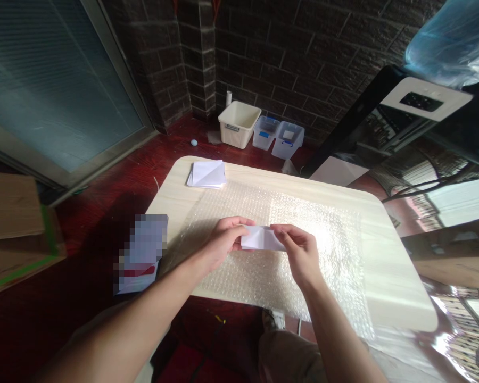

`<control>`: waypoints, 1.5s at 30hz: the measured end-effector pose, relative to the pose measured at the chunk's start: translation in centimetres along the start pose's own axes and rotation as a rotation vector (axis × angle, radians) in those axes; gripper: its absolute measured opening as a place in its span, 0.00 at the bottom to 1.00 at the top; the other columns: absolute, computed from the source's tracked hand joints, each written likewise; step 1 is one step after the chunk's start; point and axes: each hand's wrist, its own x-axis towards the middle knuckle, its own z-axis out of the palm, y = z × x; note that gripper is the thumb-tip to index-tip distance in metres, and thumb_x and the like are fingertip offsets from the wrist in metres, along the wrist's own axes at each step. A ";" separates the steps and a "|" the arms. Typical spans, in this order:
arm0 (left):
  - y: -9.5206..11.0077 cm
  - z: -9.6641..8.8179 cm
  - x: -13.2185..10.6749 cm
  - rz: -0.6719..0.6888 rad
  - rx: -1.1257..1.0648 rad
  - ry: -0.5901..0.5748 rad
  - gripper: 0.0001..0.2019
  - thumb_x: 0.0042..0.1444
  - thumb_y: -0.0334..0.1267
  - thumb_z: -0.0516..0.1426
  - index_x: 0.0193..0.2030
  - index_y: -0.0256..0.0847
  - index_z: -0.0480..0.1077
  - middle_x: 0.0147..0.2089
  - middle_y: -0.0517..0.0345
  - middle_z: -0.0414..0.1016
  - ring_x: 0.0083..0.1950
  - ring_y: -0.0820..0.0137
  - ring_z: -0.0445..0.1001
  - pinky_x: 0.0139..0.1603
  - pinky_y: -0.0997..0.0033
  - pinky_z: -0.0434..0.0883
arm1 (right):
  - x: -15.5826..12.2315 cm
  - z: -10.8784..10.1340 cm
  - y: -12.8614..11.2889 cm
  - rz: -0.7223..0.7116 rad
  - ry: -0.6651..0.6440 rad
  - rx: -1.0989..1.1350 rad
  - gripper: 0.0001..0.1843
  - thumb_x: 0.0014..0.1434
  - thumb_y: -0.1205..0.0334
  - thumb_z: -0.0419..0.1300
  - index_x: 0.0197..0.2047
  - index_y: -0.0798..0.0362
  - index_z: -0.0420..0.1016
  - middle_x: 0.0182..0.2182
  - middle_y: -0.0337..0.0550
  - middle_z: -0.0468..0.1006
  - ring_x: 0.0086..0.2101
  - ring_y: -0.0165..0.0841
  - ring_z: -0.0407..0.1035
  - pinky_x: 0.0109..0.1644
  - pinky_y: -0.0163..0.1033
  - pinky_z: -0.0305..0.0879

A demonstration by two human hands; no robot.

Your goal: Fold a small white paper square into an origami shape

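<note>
A small white piece of folded paper [259, 238] is held up between my two hands above the table, a crease running down near its middle. My left hand [228, 239] pinches its left end, thumb in front and fingers behind. At the right end, my right hand [297, 244] grips it between thumb and fingers. Beneath both hands lies a sheet of bubble wrap [239, 276], spread over much of the table. A stack of folded white paper [207, 174] rests at the table's far left corner.
The pale wooden table [395, 276] has rounded corners. Past its far edge, a cream basket [239, 125] and two clear plastic bins [288, 139] stand on the dark red floor. A black water dispenser [355, 133] is at the right. Cardboard boxes [11, 213] sit far left.
</note>
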 end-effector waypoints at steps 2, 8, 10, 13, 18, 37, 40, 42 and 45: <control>-0.1 0.0 0.0 -0.003 0.040 0.028 0.16 0.48 0.32 0.65 0.46 0.35 0.79 0.38 0.49 0.82 0.39 0.62 0.81 0.38 0.63 0.80 | -0.1 0.1 0.1 -0.041 -0.002 -0.023 0.17 0.54 0.52 0.76 0.45 0.50 0.87 0.35 0.45 0.85 0.34 0.37 0.74 0.36 0.42 0.70; -0.8 0.4 0.2 0.071 0.202 0.053 0.12 0.54 0.37 0.67 0.43 0.34 0.79 0.35 0.50 0.83 0.30 0.70 0.77 0.29 0.73 0.70 | -0.1 0.7 0.5 -0.106 0.028 -0.007 0.28 0.51 0.55 0.79 0.54 0.48 0.80 0.31 0.41 0.84 0.31 0.35 0.75 0.35 0.40 0.71; -1.0 0.5 0.3 0.094 0.237 0.060 0.10 0.54 0.37 0.67 0.41 0.34 0.79 0.35 0.49 0.83 0.31 0.69 0.77 0.30 0.72 0.71 | -0.1 1.0 0.6 -0.120 0.026 -0.030 0.19 0.52 0.54 0.79 0.45 0.50 0.83 0.33 0.44 0.85 0.32 0.36 0.76 0.37 0.41 0.72; -1.2 0.5 0.4 0.119 0.244 0.094 0.08 0.54 0.37 0.67 0.38 0.34 0.78 0.34 0.50 0.83 0.32 0.68 0.77 0.31 0.72 0.71 | -0.2 1.2 0.5 -0.156 0.000 -0.095 0.13 0.56 0.51 0.76 0.36 0.51 0.85 0.33 0.46 0.85 0.33 0.37 0.76 0.39 0.42 0.72; -1.0 0.2 0.4 0.165 0.261 0.089 0.10 0.55 0.40 0.67 0.37 0.34 0.78 0.34 0.50 0.83 0.31 0.69 0.77 0.33 0.72 0.69 | -0.2 0.7 -0.2 -0.133 0.019 -0.143 0.15 0.60 0.47 0.73 0.36 0.52 0.86 0.26 0.42 0.80 0.27 0.32 0.69 0.31 0.38 0.66; -0.7 0.4 0.1 0.046 -0.053 0.039 0.10 0.52 0.34 0.66 0.42 0.36 0.79 0.39 0.48 0.84 0.39 0.63 0.83 0.42 0.65 0.79 | -0.2 0.8 0.0 -0.090 -0.212 -0.092 0.08 0.62 0.55 0.70 0.40 0.46 0.91 0.34 0.45 0.83 0.28 0.32 0.70 0.32 0.41 0.66; -0.2 0.3 -0.2 -0.081 -0.170 0.003 0.13 0.59 0.42 0.62 0.44 0.34 0.79 0.39 0.42 0.85 0.40 0.59 0.84 0.44 0.59 0.82 | -0.2 0.5 0.1 -0.169 -0.170 -0.126 0.09 0.62 0.60 0.67 0.40 0.44 0.91 0.38 0.48 0.84 0.36 0.38 0.75 0.38 0.43 0.70; -0.1 0.2 -0.4 -0.142 -0.165 -0.080 0.17 0.62 0.47 0.62 0.45 0.32 0.79 0.41 0.38 0.85 0.41 0.57 0.85 0.43 0.57 0.83 | -0.2 0.5 0.1 -0.193 -0.155 -0.160 0.11 0.62 0.63 0.65 0.40 0.44 0.91 0.39 0.48 0.83 0.40 0.40 0.76 0.41 0.45 0.71; -0.3 0.3 -0.5 -0.106 -0.052 -0.123 0.15 0.56 0.42 0.70 0.44 0.32 0.80 0.43 0.40 0.84 0.41 0.60 0.84 0.41 0.61 0.83 | -0.3 0.5 -0.1 -0.170 -0.139 -0.182 0.14 0.61 0.65 0.62 0.40 0.45 0.91 0.40 0.47 0.83 0.41 0.40 0.76 0.43 0.44 0.71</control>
